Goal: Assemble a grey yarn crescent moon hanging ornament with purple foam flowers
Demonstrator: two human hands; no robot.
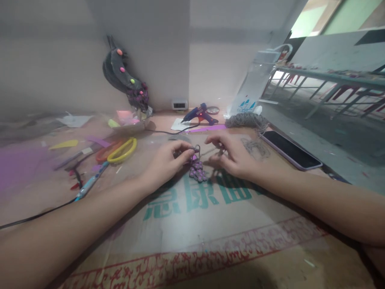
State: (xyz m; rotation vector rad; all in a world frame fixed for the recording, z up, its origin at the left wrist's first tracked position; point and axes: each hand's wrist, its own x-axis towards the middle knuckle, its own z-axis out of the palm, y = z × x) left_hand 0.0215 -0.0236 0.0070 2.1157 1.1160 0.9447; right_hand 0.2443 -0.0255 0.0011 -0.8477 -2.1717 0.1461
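Note:
At the table's middle, my left hand [168, 160] pinches the top of a small purple and grey knotted yarn piece [197, 171] between thumb and fingers. The piece hangs down from the fingertips, and a grey loop stands up at its top. A strand of grey yarn [209, 153] runs from it to my right hand [233, 158]. My right fingers are curled around the strand, forefinger raised; something small and shiny shows among them, too blurred to name. Behind the right wrist lies a loose tangle of grey yarn [255, 147].
Behind my hands are a blue glue gun [200, 114] with a lit red light, a small clock [179, 104], a water bottle [254, 86] and a yarn skein [246, 120]. A phone [291, 150] lies right; scissors [122, 150] and a blue pen-like tool [92, 181] lie left.

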